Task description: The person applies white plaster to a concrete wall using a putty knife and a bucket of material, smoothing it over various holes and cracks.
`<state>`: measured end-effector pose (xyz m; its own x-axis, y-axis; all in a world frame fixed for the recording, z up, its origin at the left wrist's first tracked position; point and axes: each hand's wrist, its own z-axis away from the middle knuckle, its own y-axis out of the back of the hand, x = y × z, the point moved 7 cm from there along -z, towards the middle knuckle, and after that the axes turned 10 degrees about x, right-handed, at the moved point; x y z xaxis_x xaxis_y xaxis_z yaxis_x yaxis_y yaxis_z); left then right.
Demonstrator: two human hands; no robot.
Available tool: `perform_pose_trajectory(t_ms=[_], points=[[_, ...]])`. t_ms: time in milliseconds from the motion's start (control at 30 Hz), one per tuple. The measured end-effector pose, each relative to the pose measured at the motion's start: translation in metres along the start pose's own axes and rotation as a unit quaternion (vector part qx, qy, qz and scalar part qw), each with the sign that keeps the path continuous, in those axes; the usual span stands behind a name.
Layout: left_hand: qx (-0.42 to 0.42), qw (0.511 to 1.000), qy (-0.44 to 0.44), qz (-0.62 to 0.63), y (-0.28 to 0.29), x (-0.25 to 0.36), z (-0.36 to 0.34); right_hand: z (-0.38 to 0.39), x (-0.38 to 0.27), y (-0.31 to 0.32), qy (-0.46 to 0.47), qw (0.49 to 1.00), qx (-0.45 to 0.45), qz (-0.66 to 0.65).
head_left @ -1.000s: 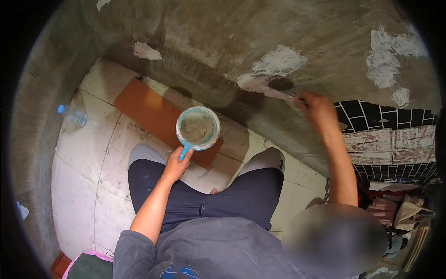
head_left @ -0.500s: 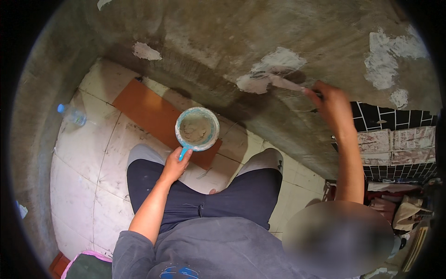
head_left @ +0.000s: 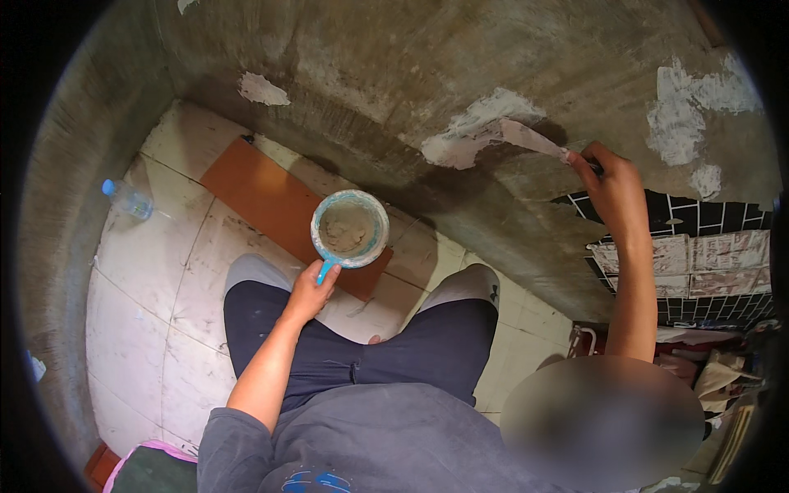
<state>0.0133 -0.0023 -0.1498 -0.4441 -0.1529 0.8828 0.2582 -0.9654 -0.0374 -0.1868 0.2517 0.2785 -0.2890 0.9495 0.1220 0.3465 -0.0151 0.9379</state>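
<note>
Since the earlier frame the right hand [head_left: 612, 187] has slid further right along the wall [head_left: 394, 74], and the trowel [head_left: 534, 140] gripped in its closed fingers now trails a longer smear of pale plaster [head_left: 468, 135] in the upper middle. The left hand [head_left: 308, 289] stays clamped on the handle of the scoop [head_left: 350, 230] of grey mix at centre. The wall is rough grey cement with white patches. Below lie dusty pale floor tiles [head_left: 156, 271], an orange board [head_left: 263, 197] and a plastic bottle [head_left: 127, 199] at left.
</note>
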Motion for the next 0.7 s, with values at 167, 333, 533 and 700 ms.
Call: perform_pose_trajectory(t_ms=[167,333,533,700], points=[[-0.010,1.000,-0.022,-0.001,-0.006,0.000,-0.004,0.009,-0.016,-0.041,0.052,0.998,-0.030,-0.005],[0.001,0.999,-0.046,-0.016,-0.004,-0.004,-0.006,0.006,-0.018,-0.069,0.083,0.996,0.031,0.002],[0.001,1.000,-0.004,-0.002,0.002,-0.001,0.001,-0.001,0.000,0.036,0.025,0.998,0.049,0.001],[-0.004,1.000,-0.012,0.008,-0.005,-0.003,-0.004,0.005,-0.018,0.017,0.036,0.999,-0.016,-0.020]])
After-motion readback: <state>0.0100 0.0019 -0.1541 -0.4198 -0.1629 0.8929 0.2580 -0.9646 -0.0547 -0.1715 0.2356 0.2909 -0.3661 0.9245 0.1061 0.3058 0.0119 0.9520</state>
